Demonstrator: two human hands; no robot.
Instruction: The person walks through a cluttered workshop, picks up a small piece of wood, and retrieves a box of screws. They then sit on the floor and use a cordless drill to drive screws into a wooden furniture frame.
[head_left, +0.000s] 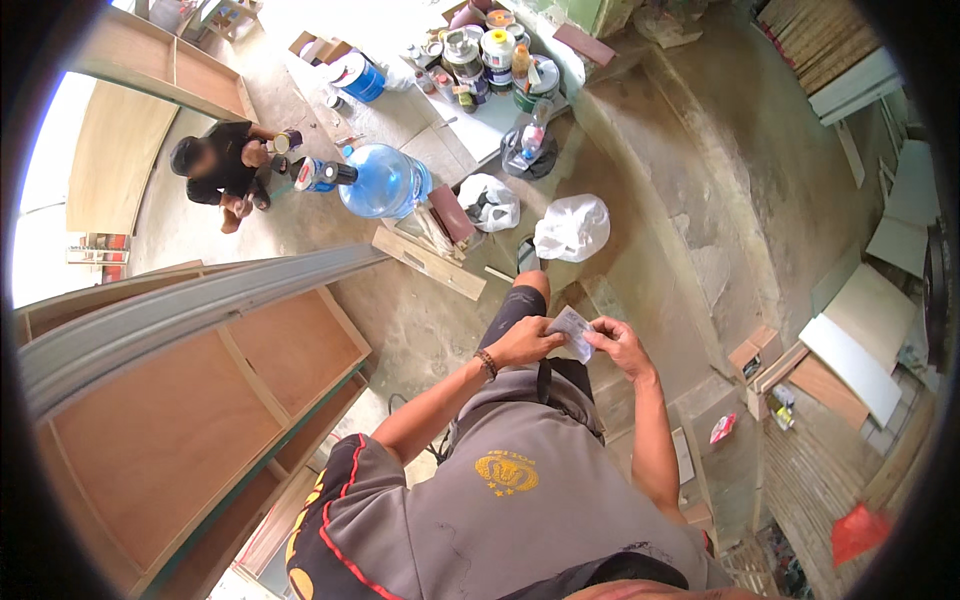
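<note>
Between my two hands is a small pale paper sheet [573,330], held out over my knee. My left hand [528,341], with a dark bracelet at the wrist, pinches its left side. On the opposite side my right hand [622,347] grips the sheet with thumb and fingers. Faint marks show on its surface, too small to make out. Just beyond my knee lie a white plastic bag [572,228] and a second white bag [488,203] with dark contents.
A large blue water bottle [385,181] lies near a wooden plank [430,263]. Paint cans [498,52] crowd a white board farther off. On the left stands a wooden cabinet frame [170,430]; a person [220,165] in black crouches beyond, holding a can. Offcut boards [850,368] lie right.
</note>
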